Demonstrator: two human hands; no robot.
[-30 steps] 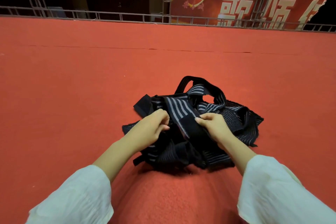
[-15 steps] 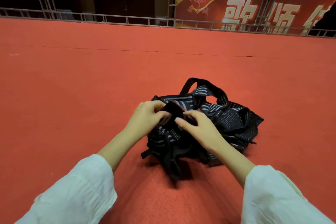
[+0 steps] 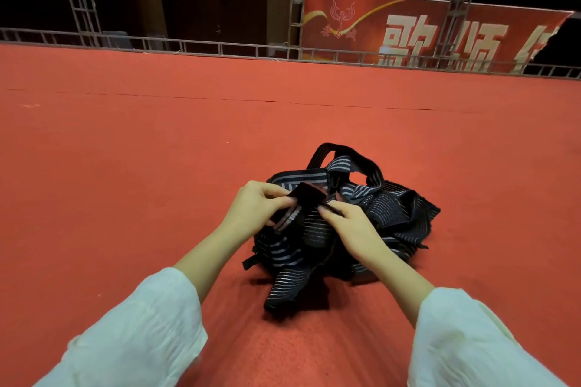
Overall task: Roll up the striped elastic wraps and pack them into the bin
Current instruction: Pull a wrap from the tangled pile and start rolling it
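A heap of black wraps (image 3: 396, 214) with grey stripes lay loose on the red carpet (image 3: 125, 166), directly in front of a person in pale sleeves (image 3: 141, 333). Both hands were at the near side of the heap, busy with one wrap (image 3: 292, 280) whose striped length ran down from the fingers toward the person and ended on the carpet. The left hand (image 3: 257, 207) had its fingers curled in, thumb and fingertips pinching the wrap's plain black end (image 3: 311, 195) from the left. The right hand (image 3: 352, 226) met it from the other side, fingertips closed tight on the right edge of the same black end, the two hands close together with only that bit of fabric between them. A black loop of strap (image 3: 345, 154) stood up at the back of the heap. Beyond the carpet ran a low metal railing (image 3: 220, 49), and behind it hung a red banner (image 3: 440, 25) with large pale characters.
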